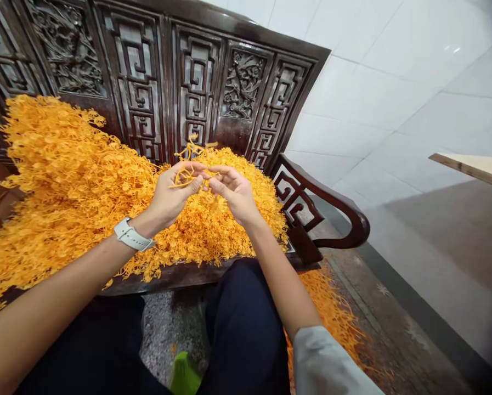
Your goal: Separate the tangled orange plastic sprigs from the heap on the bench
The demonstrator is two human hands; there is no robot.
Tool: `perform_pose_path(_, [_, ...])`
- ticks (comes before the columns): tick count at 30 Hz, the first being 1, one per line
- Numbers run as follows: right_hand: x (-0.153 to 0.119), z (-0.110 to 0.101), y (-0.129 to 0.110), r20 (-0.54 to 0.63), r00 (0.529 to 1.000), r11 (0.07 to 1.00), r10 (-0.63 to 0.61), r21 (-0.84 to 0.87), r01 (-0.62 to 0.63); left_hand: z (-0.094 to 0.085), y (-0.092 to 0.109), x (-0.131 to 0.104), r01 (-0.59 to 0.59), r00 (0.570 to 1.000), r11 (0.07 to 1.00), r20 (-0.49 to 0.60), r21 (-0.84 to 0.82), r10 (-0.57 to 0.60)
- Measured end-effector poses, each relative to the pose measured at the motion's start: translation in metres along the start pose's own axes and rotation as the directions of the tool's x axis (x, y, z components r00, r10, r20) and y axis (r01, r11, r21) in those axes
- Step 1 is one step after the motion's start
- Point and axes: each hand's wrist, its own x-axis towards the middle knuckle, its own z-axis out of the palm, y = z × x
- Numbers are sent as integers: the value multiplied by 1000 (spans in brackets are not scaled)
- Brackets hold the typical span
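Over a big heap of orange plastic pieces [204, 230], my two hands meet with their fingertips close together. My left hand [172, 189], with a pale watch on its wrist, is closed in a pinch on a thin, looped orange plastic piece [184, 174]. Its strands stick up above the fingers. Facing it, my right hand [236, 193] pinches at the near side of the same piece with thumb and fingers. Exactly where the right fingertips grip is too small to make out.
The heap lies on a dark carved wooden bench [167, 277] with a latticed backrest [196, 71] and a curved armrest [344, 214] at right. More orange strands [332, 312] lie on the floor beside it. A wooden board edge [471, 170] juts in from the right, before a white tiled wall [352, 104].
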Motion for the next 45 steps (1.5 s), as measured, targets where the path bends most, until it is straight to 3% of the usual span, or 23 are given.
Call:
perform_pose_path(5, [2, -4, 8, -8, 995, 993, 95, 66, -94, 2, 0, 2, 83, 992, 996, 95, -31, -80])
perform_pose_path(8, [5, -3, 15, -74, 990, 989, 119, 95, -111, 5, -4, 1, 117, 987, 993, 112, -19, -114])
perform_pose_path(13, [12, -21, 23, -299, 950, 996, 92, 45, -82, 7, -2, 3, 208, 977, 977, 63, -52, -205])
perform_pose_path(17, [16, -43, 29, -422, 906, 985, 0, -156, -73, 6, 2, 5, 172, 983, 982, -52, -77, -176])
perform_pose_path(19, [14, -45, 30, -417, 903, 969, -98, -245, -8, 6, 2, 7, 130, 984, 986, -111, -102, -141])
perform_pose_path(22, [7, -33, 22, -294, 943, 960, -157, -270, 76, 8, -1, 10, 101, 974, 983, -188, -151, -129])
perform_pose_path(25, [-1, -8, 9, -150, 982, 979, -114, -186, 85, 11, -5, 9, 96, 966, 986, -227, -134, -125])
perform_pose_path(27, [-3, 6, 5, -120, 991, 992, -61, -117, 47, 15, -7, 6, 100, 971, 991, -208, -87, -117])
perform_pose_path(30, [-2, 15, 8, -195, 981, 997, 2, -77, -17, 20, -8, 2, 95, 984, 995, -151, -33, -99])
perform_pose_path(33, [1, 11, 16, -259, 964, 997, 62, -37, -74, 19, -7, 0, 107, 987, 994, -115, -18, -108])
perform_pose_path(39, [4, 4, 21, -351, 933, 997, 78, 56, -62, 14, 0, -4, 251, 968, 968, -1, 11, -251])
perform_pose_path(45, [6, 0, 16, -345, 937, 995, 58, 95, -26, 12, 1, -6, 213, 972, 972, -81, -96, -221])
